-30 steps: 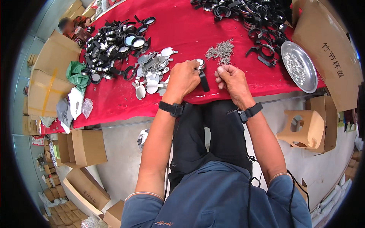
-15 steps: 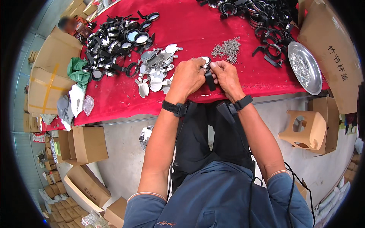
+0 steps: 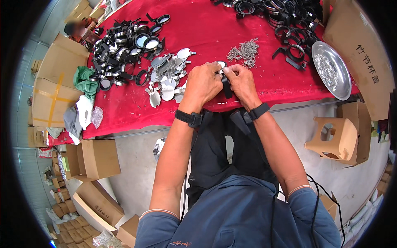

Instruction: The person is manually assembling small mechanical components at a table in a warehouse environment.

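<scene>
Both hands meet over the front edge of a red-covered table (image 3: 215,29). My left hand (image 3: 203,84) and my right hand (image 3: 240,82) together hold a black ring-shaped part with a handle (image 3: 225,84), topped by a small round silver disc. A heap of round silver discs with tabs (image 3: 167,80) lies just left of my left hand. A small pile of silver metal clips (image 3: 245,51) sits just beyond my right hand. I wear a black wristband on each wrist.
A pile of assembled black rings (image 3: 124,45) lies at the table's left, more black rings (image 3: 285,20) at the far right. A steel dish (image 3: 331,70) with small parts sits at the right. Cardboard boxes (image 3: 53,82), a green bag (image 3: 84,80) and a tan stool (image 3: 333,138) surround the table.
My right hand has moved left to join my left hand. Both now close around the black part near the table's front edge.
</scene>
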`<state>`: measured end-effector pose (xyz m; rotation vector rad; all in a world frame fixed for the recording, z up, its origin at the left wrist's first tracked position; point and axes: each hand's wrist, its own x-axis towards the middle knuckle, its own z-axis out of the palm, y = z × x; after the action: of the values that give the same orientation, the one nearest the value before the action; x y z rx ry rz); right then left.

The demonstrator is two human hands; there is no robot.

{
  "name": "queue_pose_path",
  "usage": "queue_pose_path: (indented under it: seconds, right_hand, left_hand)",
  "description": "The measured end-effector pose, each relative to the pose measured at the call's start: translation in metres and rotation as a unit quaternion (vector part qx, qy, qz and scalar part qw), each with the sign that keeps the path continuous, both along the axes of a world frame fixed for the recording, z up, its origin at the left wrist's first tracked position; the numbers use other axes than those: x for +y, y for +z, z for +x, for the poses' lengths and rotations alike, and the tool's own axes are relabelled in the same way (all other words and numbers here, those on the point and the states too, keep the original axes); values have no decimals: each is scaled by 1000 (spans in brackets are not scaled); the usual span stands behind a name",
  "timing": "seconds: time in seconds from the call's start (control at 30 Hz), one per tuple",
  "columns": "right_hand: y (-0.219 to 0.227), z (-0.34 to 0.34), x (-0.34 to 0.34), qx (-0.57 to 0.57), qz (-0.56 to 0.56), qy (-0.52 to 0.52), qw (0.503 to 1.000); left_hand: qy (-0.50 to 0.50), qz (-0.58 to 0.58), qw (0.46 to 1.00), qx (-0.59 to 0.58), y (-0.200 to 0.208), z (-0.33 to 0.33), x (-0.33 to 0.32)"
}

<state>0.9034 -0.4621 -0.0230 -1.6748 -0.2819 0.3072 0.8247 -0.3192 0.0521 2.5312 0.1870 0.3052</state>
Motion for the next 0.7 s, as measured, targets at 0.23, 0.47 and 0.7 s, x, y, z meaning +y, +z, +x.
queue_pose_path:
  seconds: [0.23, 0.47, 0.7]
  right_hand:
    - [12, -5, -14, 106, 97, 57, 988]
    - [8, -4, -13, 98, 94, 31, 990]
    - [4, -19, -12, -122, 18, -12, 992]
  left_hand:
    - [19, -28, 998, -50, -9, -5, -3]
    - [9, -24, 998, -57, -10, -2, -2]
    - [16, -38, 998, -56, -11, -3, -4]
